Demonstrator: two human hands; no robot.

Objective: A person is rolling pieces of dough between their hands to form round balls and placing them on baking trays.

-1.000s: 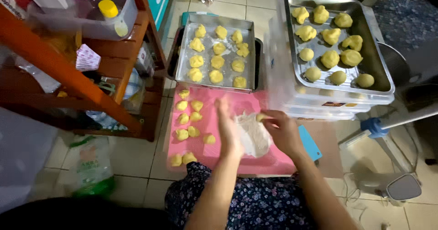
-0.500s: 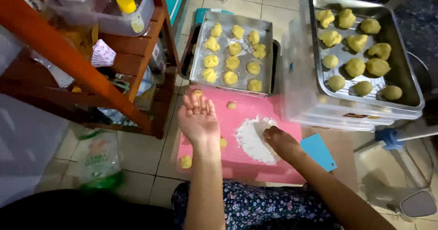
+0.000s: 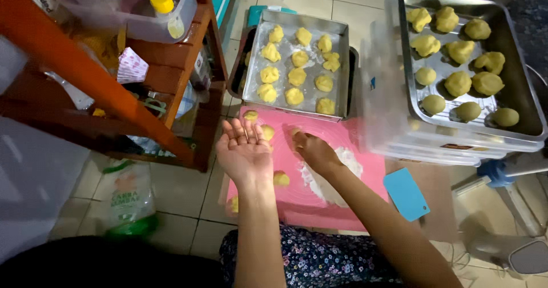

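Pink mat (image 3: 342, 145) on tiled floor — left hand (image 3: 246, 151) open, palm up; right hand (image 3: 313, 151) pinching a dough ball (image 3: 296, 133) — floury patch (image 3: 319, 179) beside.

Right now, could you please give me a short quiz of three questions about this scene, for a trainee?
1. True or false: the left hand is open, palm up, with nothing in it.
2. What is the right hand doing? A) resting on the blue scraper B) reaching to a dough piece on the pink mat C) lifting the metal tray
3. Fill in: the white flour lies on the pink ____.

Key:
1. True.
2. B. The fingers close over a yellow dough piece near the mat's far edge; the grip itself is partly hidden.
3. mat.
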